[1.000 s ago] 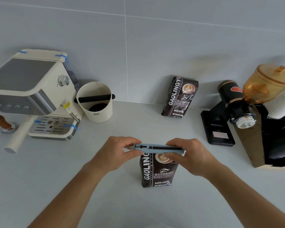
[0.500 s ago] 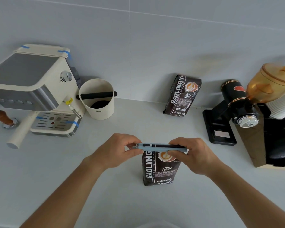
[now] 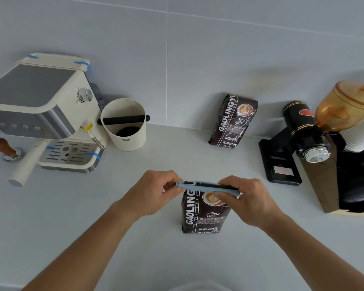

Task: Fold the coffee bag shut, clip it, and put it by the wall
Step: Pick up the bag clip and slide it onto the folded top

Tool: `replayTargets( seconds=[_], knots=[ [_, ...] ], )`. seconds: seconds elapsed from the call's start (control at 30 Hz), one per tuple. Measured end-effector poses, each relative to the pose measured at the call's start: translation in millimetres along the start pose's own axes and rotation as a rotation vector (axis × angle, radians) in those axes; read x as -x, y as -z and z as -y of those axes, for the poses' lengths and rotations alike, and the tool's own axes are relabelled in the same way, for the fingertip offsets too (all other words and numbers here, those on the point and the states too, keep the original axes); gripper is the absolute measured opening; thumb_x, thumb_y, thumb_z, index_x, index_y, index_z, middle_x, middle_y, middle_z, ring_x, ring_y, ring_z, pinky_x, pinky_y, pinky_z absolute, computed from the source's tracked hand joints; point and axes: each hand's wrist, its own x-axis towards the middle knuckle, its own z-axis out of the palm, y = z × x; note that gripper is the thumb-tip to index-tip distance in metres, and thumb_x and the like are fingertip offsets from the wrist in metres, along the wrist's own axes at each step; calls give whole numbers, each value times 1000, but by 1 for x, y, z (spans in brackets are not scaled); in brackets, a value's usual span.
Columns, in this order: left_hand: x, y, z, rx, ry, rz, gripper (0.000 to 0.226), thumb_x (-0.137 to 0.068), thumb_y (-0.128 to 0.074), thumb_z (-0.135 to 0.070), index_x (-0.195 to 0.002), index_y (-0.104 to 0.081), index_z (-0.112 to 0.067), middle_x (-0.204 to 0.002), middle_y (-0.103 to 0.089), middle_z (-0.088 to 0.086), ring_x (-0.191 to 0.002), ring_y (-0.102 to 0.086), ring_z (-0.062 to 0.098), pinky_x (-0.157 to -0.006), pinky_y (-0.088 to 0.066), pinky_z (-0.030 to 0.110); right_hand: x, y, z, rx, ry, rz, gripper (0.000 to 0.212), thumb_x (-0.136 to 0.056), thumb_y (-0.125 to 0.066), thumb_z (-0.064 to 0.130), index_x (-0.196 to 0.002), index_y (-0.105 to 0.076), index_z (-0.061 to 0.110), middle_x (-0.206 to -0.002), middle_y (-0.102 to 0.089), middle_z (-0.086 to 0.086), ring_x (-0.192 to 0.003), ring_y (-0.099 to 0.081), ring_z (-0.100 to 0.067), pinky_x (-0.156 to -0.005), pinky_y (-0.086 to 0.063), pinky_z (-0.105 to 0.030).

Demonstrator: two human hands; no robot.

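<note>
A dark brown coffee bag [image 3: 202, 215] stands upright on the grey counter in front of me. A long light-blue clip [image 3: 206, 186] lies across its folded top. My left hand [image 3: 153, 194] pinches the clip's left end. My right hand [image 3: 248, 200] grips the clip's right end and the bag's upper right corner, hiding that part of the bag. The grey tiled wall [image 3: 177, 70] rises behind the counter.
A second identical coffee bag [image 3: 232, 121] leans against the wall. At the left stand a cream espresso machine [image 3: 42, 110], a cream knock box [image 3: 124, 124] and a wooden-handled tamper [image 3: 5, 149]. A black grinder [image 3: 298, 139] with an amber hopper stands at the right.
Both hands stay on the clip at the bag's top. The clip's two arms look closer together than one second ago. The camera view has shifted slightly.
</note>
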Motion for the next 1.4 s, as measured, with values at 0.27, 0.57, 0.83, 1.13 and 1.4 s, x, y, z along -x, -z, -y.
replayTargets(
  seconds=[0.27,0.57,0.83,1.13,1.4],
  knots=[
    [1,-2,1,-47,-14,-3,10,-89,-67,-19,-97,-71,-14,-73,-70,1,-64,-61,18,-58,-50,30,3,-3,2,-29,-24,-13,11,-78,-73,31,-88,-70,27,-67,-64,20,-67,-62,12,-50,-47,-13],
    [-15,-8,-17,-106,-82,133,19,-90,-62,-33,-106,-67,-24,-92,-67,-7,-83,-61,11,-73,-53,36,0,3,-5,-60,-36,67,20,-81,-77,32,-99,-71,27,-73,-63,38,-76,-64,13,-60,-49,-6],
    [-18,-10,-16,-140,-110,119,15,-92,-60,-28,-102,-67,-19,-86,-62,-4,-75,-57,15,-68,-51,38,2,25,-13,34,9,86,15,-87,-72,22,-102,-72,19,-83,-72,15,-83,-65,2,-62,-43,0],
    [-15,-11,-11,-84,-88,80,14,-87,-62,-31,-92,-70,-20,-75,-63,-3,-67,-57,14,-60,-49,34,6,11,-8,25,-2,-13,13,-87,-70,24,-94,-74,14,-76,-70,8,-65,-59,9,-57,-39,-2],
    [-9,-15,8,330,235,109,28,-76,-80,-20,-100,-70,-30,-94,-74,-10,-81,-70,12,-75,-54,18,4,13,-16,-272,-169,81,26,-85,-73,15,-88,-68,40,-91,-72,17,-87,-70,-11,-75,-55,-15]
  ],
)
